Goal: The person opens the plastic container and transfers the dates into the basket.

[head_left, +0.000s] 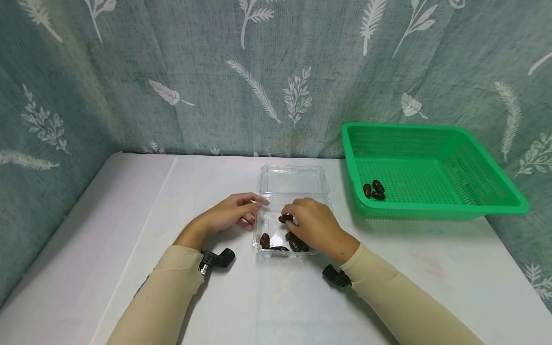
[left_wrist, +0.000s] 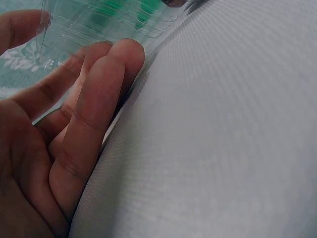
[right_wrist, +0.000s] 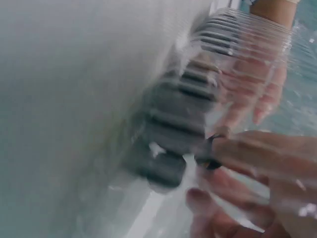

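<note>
A clear plastic clamshell box (head_left: pixel 270 227) lies open on the table, its lid (head_left: pixel 293 181) folded back toward the wall. My right hand (head_left: pixel 316 225) is over the box and pinches a dark brown date (head_left: pixel 284 218) between thumb and fingers. Several more dates (head_left: pixel 297 243) lie along the box's near side, with one (head_left: pixel 265 241) in the near left corner; the right wrist view shows them blurred through the ribbed wall. My left hand (head_left: pixel 233 213) is at the box's left side, fingers loosely bent, fingertips right at its rim and wall.
To the right at the back stands a green plastic basket (head_left: pixel 444 210) with 3 dates (head_left: pixel 378 195) in its near left corner. A white cloth (head_left: pixel 284 297) covers the table. Behind it hangs a grey-green leaf-patterned curtain (head_left: pixel 194 120).
</note>
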